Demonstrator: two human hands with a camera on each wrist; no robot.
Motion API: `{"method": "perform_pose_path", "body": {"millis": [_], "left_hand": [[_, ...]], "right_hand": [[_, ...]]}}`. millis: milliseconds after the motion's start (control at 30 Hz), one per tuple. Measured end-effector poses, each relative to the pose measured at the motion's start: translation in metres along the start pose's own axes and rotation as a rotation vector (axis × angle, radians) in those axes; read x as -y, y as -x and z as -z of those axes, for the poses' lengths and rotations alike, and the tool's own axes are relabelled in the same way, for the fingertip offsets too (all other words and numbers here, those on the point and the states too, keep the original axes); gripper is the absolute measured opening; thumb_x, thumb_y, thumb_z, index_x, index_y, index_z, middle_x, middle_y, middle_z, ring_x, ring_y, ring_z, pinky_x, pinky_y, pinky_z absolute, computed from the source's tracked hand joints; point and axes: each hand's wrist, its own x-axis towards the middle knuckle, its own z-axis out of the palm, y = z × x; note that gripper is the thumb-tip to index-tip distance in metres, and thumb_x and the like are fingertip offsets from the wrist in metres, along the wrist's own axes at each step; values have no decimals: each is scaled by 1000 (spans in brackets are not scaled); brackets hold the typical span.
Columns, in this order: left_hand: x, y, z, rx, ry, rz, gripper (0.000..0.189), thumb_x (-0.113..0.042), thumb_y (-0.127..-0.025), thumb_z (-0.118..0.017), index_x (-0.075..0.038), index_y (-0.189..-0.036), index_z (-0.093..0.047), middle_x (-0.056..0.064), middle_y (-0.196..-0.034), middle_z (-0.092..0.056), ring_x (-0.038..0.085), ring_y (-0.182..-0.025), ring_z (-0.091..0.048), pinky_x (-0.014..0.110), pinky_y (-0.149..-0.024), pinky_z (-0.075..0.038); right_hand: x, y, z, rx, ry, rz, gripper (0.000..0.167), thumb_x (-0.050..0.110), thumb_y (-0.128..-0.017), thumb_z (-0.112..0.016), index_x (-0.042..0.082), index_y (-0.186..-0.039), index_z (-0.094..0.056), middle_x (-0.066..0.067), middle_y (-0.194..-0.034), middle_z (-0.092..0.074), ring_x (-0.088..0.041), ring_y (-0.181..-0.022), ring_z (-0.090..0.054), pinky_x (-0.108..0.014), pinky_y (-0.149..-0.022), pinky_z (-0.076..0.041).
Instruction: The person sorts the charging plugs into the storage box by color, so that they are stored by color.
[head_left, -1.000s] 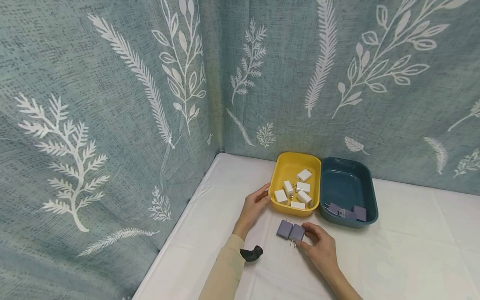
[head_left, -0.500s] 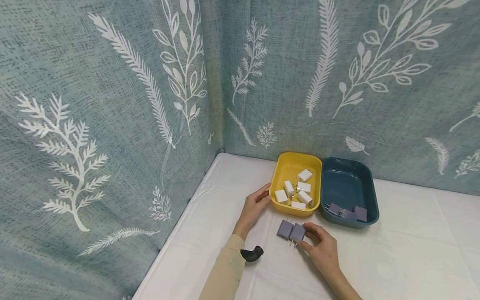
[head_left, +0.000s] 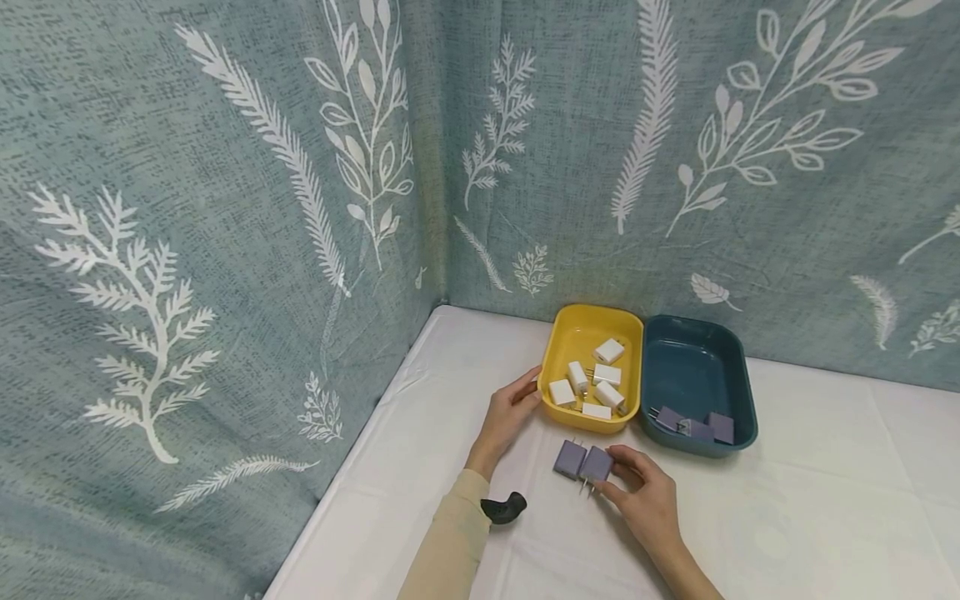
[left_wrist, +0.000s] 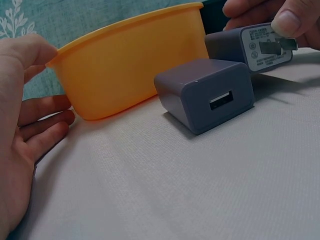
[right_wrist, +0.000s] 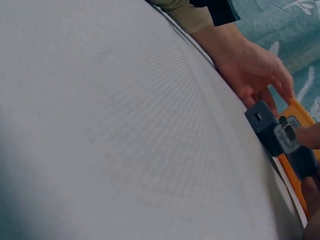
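Two purple-grey USB wall chargers are side by side in front of the bins. The left charger stands on the tabletop, its USB port facing the left wrist view. My right hand pinches the other charger between thumb and fingers, prongs toward me and slightly tilted. In the left wrist view a shadow lies under it. My left hand rests with thumb and fingers against the outer left side of the yellow bin. Several white chargers lie in that bin.
A dark blue bin stands against the yellow one's right side, with several purple-grey chargers at its near end. White cloth covers the table. Patterned blue-green curtains hang behind and at the left.
The charger in my right hand has shifted very slightly to the right and tilted a little. My left hand and both bins have stayed in place.
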Motion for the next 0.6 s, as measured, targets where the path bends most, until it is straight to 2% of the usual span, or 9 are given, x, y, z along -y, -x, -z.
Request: {"method": "perform_pose_path", "body": {"millis": [200, 367, 600], "left_hand": [[-1, 0, 1, 3, -2, -5, 47, -15, -98, -56, -10, -143, -49, 15, -142, -55, 27, -126, -57, 34, -103, -49], [0, 0, 0, 2, -6, 1, 46, -15, -98, -56, -12, -144, -49, 14, -142, -55, 27, -126, -57, 36, -104, -49], [1, 0, 0, -1, 0, 4, 46, -15, -97, -56, -13, -143, -50, 14, -141, -55, 26, -126, -57, 35, -104, -49]], "right_hand": [[2, 1, 2, -7, -17, -26, 51, -9, -65, -83, 0, -112, -67, -15, -115, -69, -2, -95, -67, -20, -88, -55], [2, 0, 3, -25, -45, -4, 52, -9, -64, -83, 0, -112, -67, -15, -115, -69, -4, -95, -67, -20, -88, -55], [3, 0, 5, -49, -67, 18, 51, -10, -63, -83, -1, -111, -68, -16, -113, -69, 1, -95, -65, -20, -89, -55]]}}
